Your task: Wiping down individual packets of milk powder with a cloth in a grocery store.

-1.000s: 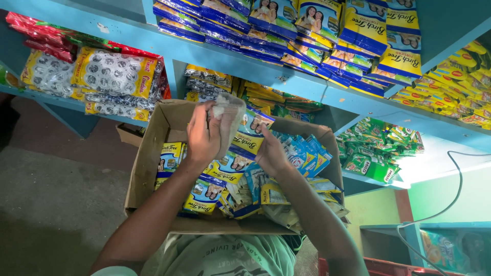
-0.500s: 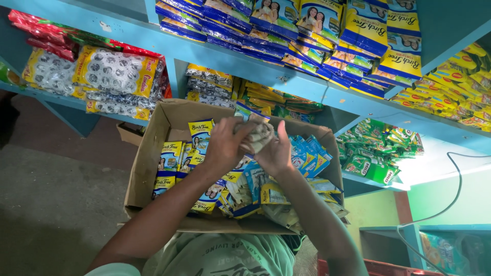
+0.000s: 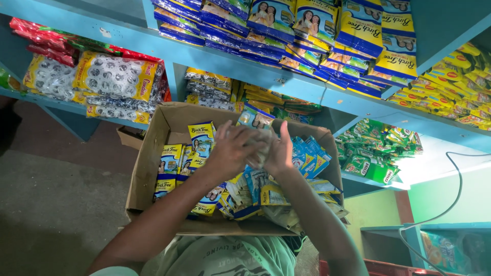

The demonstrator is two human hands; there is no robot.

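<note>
Both hands meet over the cardboard box (image 3: 153, 168): left hand (image 3: 232, 148) and right hand (image 3: 280, 153) grip pressed together round a pale crumpled wrapper (image 3: 262, 145), prob. to squash it. Blue-yellow sachets (image 3: 202, 138) lie just below; shelf (image 3: 245, 69) w/ packets beyond.

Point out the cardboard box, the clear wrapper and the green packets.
cardboard box (image 3: 148, 168), head view, left wall.
clear wrapper (image 3: 262, 145), head view, part between the hands.
green packets (image 3: 376, 151), head view, middle of pile.

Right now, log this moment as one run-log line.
left hand: pressing crumpled clear plastic wrapper | right hand: pressing same wrapper | below: open brown cardboard box of blue-and-yellow sachets | behind: blue shelves
</note>
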